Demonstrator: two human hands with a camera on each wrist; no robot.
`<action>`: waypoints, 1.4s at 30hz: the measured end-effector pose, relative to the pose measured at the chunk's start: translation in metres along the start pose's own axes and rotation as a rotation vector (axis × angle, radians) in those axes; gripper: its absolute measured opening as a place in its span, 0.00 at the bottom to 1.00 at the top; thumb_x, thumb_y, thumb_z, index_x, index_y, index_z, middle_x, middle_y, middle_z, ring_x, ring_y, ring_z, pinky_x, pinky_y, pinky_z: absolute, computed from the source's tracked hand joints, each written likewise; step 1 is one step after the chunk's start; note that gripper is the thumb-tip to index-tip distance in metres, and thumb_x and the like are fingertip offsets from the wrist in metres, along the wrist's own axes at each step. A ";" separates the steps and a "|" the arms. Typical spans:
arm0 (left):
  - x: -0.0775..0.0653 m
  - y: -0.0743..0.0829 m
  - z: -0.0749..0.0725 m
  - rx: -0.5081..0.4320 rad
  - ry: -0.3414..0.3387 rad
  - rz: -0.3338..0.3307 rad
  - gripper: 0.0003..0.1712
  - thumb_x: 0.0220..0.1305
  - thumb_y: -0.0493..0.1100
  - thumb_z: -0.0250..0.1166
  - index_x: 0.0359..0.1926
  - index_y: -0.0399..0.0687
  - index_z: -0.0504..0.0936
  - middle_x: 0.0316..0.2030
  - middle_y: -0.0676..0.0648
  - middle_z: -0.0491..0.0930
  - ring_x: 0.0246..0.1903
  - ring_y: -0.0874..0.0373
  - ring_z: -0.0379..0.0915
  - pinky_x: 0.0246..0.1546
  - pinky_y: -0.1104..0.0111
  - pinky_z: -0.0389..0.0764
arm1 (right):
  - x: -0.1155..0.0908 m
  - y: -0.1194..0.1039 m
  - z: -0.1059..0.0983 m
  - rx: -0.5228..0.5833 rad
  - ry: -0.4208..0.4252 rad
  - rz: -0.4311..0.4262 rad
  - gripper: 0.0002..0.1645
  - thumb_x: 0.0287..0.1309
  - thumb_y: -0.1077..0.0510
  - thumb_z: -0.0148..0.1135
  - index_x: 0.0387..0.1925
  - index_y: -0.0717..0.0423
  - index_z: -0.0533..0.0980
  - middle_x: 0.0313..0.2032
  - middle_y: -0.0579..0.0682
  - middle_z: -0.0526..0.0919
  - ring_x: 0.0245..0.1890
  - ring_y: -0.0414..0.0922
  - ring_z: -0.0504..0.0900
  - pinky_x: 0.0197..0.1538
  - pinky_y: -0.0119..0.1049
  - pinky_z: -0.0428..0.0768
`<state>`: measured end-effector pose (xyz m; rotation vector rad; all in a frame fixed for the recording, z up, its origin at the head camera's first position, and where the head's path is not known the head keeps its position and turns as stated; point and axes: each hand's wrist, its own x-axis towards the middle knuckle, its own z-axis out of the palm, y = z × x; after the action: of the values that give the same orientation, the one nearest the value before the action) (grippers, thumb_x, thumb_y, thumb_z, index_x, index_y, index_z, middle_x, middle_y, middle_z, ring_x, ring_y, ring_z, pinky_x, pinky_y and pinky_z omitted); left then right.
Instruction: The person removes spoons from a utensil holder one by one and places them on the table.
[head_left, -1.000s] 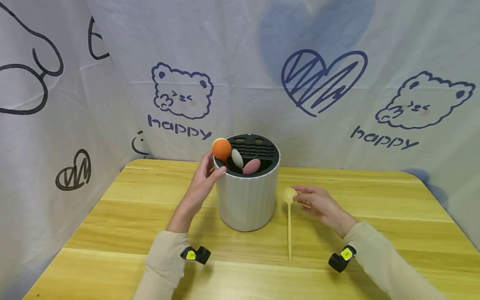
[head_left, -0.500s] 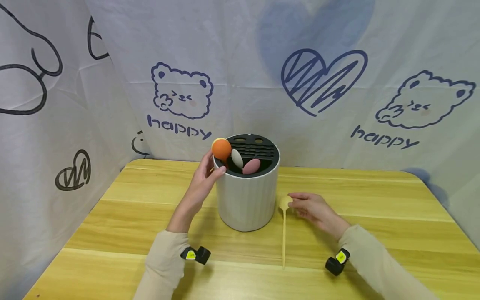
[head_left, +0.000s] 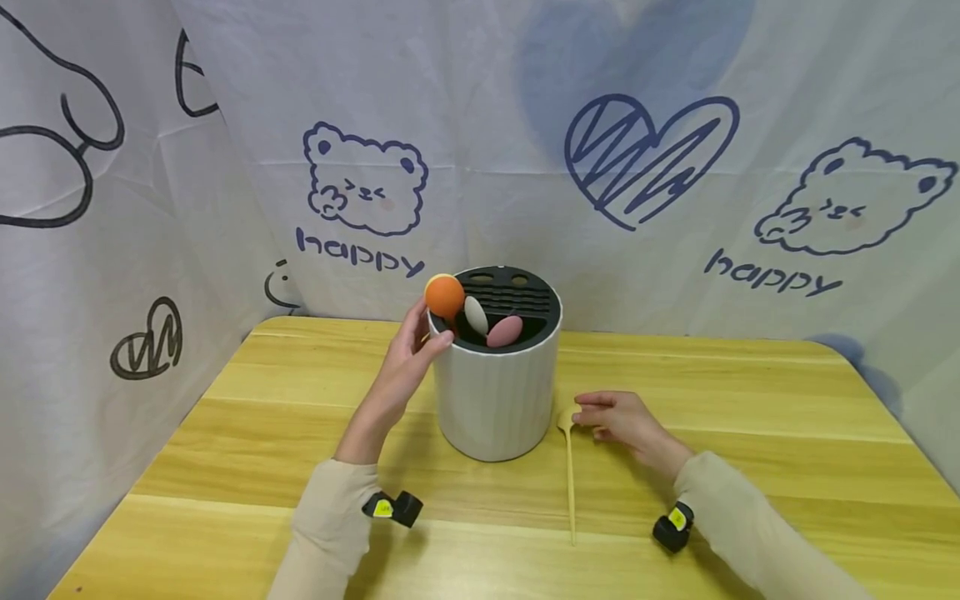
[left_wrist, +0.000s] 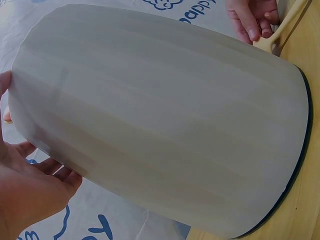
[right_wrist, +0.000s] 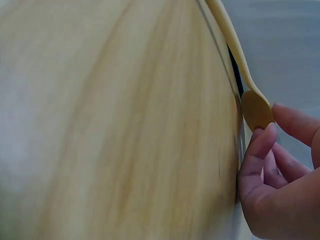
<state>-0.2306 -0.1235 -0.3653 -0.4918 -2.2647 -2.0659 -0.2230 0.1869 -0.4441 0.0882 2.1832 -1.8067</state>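
A white ribbed utensil holder (head_left: 495,408) with a black slotted top (head_left: 504,292) stands on the table. My left hand (head_left: 405,358) holds it near the upper left rim, thumb in front and fingers around the side. In the left wrist view those fingertips press its wall (left_wrist: 160,115). To its right, my right hand (head_left: 618,423) pinches the bowl of a pale yellow long-handled spoon (head_left: 565,419) between thumb and fingers. The handle points toward me, low over the table. In the right wrist view the spoon bowl (right_wrist: 256,109) is close to the tabletop.
Out of the holder's front opening stick an orange round-headed utensil (head_left: 445,297), a light grey one (head_left: 476,315) and a pink one (head_left: 505,331). The wooden table (head_left: 262,417) ends at a printed white cloth (head_left: 495,125) behind and to the left.
My right hand has brought the spoon toward me and slightly left, lower beside the utensil holder. The left hand and the holder have stayed in place.
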 end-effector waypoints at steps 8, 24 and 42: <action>0.001 0.000 0.000 -0.002 -0.001 0.002 0.41 0.66 0.50 0.56 0.75 0.49 0.50 0.73 0.45 0.52 0.70 0.51 0.49 0.70 0.55 0.50 | -0.002 -0.003 0.006 -0.230 0.089 -0.011 0.24 0.51 0.64 0.69 0.50 0.70 0.77 0.49 0.60 0.81 0.30 0.40 0.74 0.30 0.33 0.77; 0.001 0.001 0.001 -0.009 0.000 0.007 0.41 0.66 0.49 0.56 0.75 0.49 0.50 0.73 0.45 0.52 0.71 0.51 0.48 0.70 0.55 0.50 | 0.000 -0.009 0.004 -0.184 0.092 -0.063 0.26 0.55 0.63 0.65 0.56 0.69 0.74 0.52 0.61 0.80 0.36 0.39 0.78 0.32 0.34 0.70; -0.001 0.000 0.000 0.019 -0.007 0.009 0.42 0.67 0.51 0.55 0.76 0.49 0.48 0.74 0.44 0.48 0.71 0.49 0.46 0.69 0.53 0.50 | -0.014 -0.062 -0.013 -0.121 0.095 -0.120 0.29 0.65 0.56 0.58 0.64 0.64 0.69 0.63 0.60 0.70 0.60 0.54 0.69 0.56 0.48 0.71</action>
<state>-0.2292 -0.1234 -0.3654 -0.5084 -2.2796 -2.0398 -0.2264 0.1887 -0.3797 0.0176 2.4068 -1.7596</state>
